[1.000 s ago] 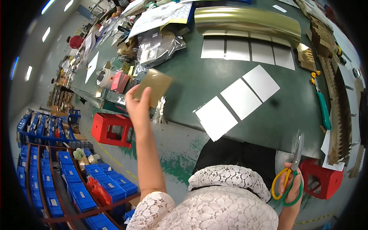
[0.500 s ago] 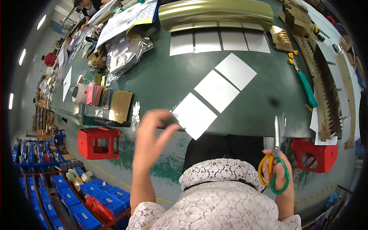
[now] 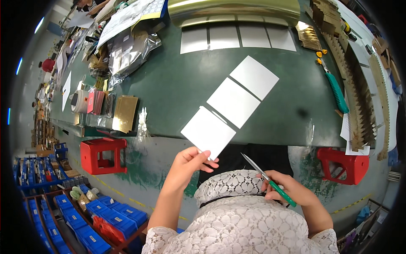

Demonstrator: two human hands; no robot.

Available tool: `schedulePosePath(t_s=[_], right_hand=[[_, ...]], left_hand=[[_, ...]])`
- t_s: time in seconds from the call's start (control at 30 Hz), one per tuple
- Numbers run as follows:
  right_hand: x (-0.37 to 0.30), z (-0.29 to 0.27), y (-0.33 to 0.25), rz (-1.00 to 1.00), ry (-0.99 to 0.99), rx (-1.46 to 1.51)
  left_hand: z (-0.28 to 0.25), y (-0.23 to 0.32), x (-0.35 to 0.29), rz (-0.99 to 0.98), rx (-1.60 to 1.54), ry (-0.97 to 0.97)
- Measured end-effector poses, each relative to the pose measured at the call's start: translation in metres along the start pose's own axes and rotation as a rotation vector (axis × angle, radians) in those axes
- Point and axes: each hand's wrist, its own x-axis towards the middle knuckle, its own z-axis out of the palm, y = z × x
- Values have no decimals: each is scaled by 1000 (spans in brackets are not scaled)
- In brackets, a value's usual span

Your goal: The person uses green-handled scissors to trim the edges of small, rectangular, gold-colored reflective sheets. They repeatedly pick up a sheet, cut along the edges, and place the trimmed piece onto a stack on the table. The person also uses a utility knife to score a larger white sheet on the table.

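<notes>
A strip of three white rectangular panels lies slantwise on the green table, dark gaps showing between the panels. The nearest panel reaches over the table's front edge, and my left hand pinches its lower corner between thumb and fingers. My right hand holds a pair of scissors in front of my waist. Their blades look closed and point up and left, towards the panel but apart from it. A green handle shows; fingers partly hide the grip.
A gold foil roll lies across the far side, with a row of white panels extending from it. A green-handled cutter is at right. Gold cards stand left. Red stools flank me below the table edge.
My left hand has moved right and taken hold of the nearest panel's corner. My right hand has brought the scissors left and lower, their blades turned from upright to up-left.
</notes>
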Motion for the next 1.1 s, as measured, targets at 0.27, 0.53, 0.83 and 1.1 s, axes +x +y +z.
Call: schedulePosePath(t_s=[0.27,0.53,0.83,1.1], right_hand=[[29,2,-12,-22,-60,34],[45,9,-18,-6,-58,43],[50,13,-21,31,-72,53],[55,18,-25,30,-57,111]], left_hand=[[-16,3,-16,-28,-8,-97],[-34,-4,-18,-18,11,-198],[-39,-8,-16,-5,36,-194],[-43,-4,-14,-26,39,-262]])
